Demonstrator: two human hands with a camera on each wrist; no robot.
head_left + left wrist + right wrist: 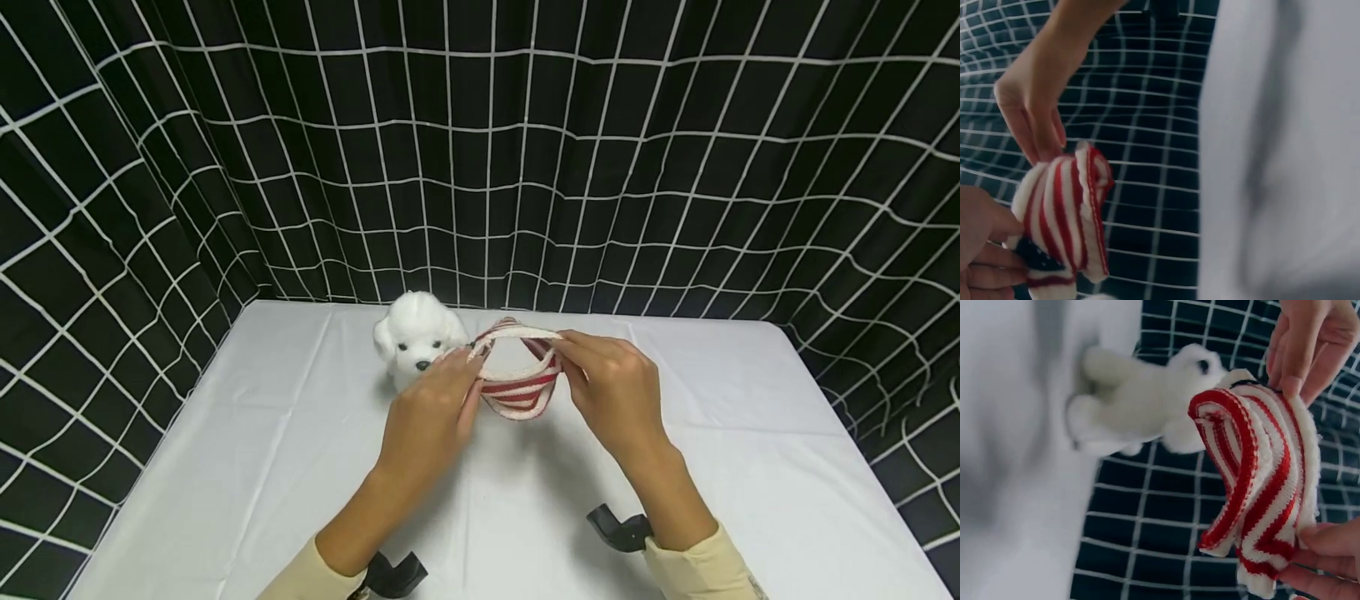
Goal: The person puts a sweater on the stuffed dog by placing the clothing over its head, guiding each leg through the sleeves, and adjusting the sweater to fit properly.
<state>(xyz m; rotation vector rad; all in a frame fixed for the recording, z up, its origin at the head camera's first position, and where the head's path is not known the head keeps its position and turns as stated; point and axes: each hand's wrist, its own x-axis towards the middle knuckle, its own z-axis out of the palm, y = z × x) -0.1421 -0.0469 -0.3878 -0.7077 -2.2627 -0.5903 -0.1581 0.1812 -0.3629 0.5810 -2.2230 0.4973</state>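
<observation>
A small knitted dog sweater, red and white striped, is held up above the table with its white-edged opening spread wide. My left hand pinches its left edge; in the left wrist view a navy patch with white specks shows beside those fingers. The opposite edge is pinched by my right hand, thumb and fingers on the rim. In the right wrist view the sweater hangs between both hands. A white plush dog stands just behind my left hand, which hides part of its front.
A white cloth covers the table. Behind it and along the sides hangs a black curtain with a white grid. Black curved pieces stick out at both wrists, beside the cream sleeves.
</observation>
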